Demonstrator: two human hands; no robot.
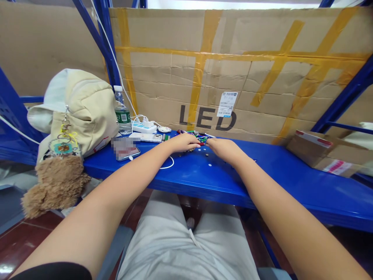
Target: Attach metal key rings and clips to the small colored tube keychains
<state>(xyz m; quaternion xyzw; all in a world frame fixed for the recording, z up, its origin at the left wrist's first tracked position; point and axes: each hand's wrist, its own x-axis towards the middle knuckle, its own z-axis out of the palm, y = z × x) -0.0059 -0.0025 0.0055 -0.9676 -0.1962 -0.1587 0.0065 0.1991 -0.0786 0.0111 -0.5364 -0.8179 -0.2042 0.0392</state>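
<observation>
A large brown cardboard sheet (180,74), crossed with yellow packing tape and printed "LED", stands behind a long blue steel counter (294,190), with a blue metal rack upright (102,39) at its left. Seen from the middle of the counter, a cream fabric backpack (84,109) sits at 9 o'clock, with a fluffy brown plush toy (55,186) hanging over the front edge. A flattened brown cardboard box (323,153) lies at 3 o'clock.

Toward 10 o'clock are a clear plastic water bottle (122,111), a white power strip (144,126), a white smartphone (150,137) and a blurred smartphone (125,148). A thin white cable (167,165) curves near the left forearm.

The left hand (182,142) and right hand (224,151) rest side by side at 12 o'clock, almost touching, on either side of a small pile of mixed coloured metal pieces (198,137). Their fingers (194,145) curl narrowly down at the pile, and I cannot tell whether they hold anything. Small silver discs (209,165) lie scattered at 5 o'clock from the pile.
</observation>
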